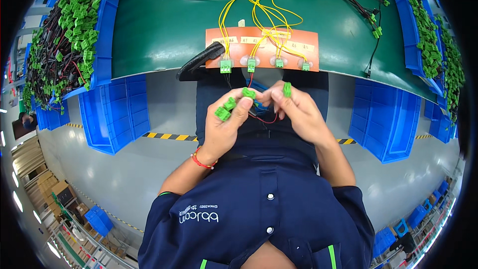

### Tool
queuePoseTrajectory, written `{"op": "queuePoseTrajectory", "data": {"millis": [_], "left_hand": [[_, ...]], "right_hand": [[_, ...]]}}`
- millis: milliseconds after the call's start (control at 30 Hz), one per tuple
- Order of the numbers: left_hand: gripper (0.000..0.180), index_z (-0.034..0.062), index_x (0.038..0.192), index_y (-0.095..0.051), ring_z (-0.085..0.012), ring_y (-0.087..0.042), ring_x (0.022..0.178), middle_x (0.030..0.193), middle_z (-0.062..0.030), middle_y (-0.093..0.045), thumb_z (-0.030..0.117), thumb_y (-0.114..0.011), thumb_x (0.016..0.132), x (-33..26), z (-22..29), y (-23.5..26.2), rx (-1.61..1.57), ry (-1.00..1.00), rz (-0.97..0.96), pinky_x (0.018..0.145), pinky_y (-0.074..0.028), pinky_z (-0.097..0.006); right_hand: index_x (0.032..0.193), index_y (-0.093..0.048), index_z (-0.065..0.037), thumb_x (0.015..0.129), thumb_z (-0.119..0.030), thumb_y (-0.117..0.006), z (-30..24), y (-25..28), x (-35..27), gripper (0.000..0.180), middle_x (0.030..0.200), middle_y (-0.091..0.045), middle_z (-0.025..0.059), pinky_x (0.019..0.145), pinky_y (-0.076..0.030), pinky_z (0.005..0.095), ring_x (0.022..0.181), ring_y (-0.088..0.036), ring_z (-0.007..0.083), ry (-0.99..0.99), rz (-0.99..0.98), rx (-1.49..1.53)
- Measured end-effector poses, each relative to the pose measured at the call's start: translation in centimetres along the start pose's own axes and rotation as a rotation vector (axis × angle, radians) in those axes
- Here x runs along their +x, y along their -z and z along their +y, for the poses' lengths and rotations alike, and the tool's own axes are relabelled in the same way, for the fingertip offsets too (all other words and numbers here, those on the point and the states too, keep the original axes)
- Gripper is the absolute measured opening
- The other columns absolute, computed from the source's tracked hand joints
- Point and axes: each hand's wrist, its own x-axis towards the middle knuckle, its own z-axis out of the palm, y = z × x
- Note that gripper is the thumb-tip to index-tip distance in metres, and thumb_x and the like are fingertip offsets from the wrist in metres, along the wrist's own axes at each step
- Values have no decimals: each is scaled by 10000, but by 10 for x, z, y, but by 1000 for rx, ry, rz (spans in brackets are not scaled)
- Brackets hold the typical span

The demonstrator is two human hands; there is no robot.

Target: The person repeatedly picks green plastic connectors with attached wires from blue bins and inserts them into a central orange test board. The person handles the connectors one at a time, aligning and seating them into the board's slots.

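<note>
My left hand (pixel 219 132), a red bracelet at its wrist, is closed on several green plug-in terminal connectors (pixel 223 113); one of them, a green connector (pixel 248 93), sits at the thumb tip. Close beside it, my right hand (pixel 304 115) pinches another green connector (pixel 287 89) between thumb and fingers. A thin red wire (pixel 269 121) loops below the fingertips of both hands. Just beyond them, an orange board (pixel 311 52) lies at the table's near edge. Along its front is a row of green terminal sockets (pixel 251 63), fed by yellow wires (pixel 256 1).
A black handle-like piece (pixel 199 63) overlaps the board's left end. Blue bins heaped with green connectors and dark cables (pixel 69 40) flank the green table (pixel 164 30) on both sides. Blue crates (pixel 114 114) stand below. Black cables with green connectors (pixel 377 32) lie at the right.
</note>
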Motion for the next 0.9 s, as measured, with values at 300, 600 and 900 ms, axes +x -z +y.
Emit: {"op": "queuePoseTrajectory", "data": {"millis": [300, 600, 900], "left_hand": [[354, -14, 971, -595, -28, -266, 525, 599, 62, -361, 300, -465, 1069, -12, -8, 14, -352, 151, -106, 502, -225, -218], [390, -1, 892, -621, -38, -299, 545, 612, 51, -397, 321, -482, 1063, -12, -12, 10, -300, 216, -205, 514, -231, -223], [331, 17, 945, -610, -34, -352, 596, 669, 47, -422, 305, -493, 1058, -9, -6, 1, -190, 207, -219, 546, -281, -207]], "right_hand": [[928, -728, 3, 1030, -319, -474, -1, 5, 28, 422, 784, -643, 37, 589, -404, 213, 665, -525, 72, -132, -90, 392], [863, -746, 4, 998, -320, -507, -7, 0, 29, 425, 752, -645, 48, 595, -364, 221, 622, -471, 70, -100, 23, 318], [950, -708, 14, 999, -251, -553, -5, 7, 27, 310, 843, -662, 39, 658, -428, 227, 718, -546, 76, -90, 98, 151]]}}
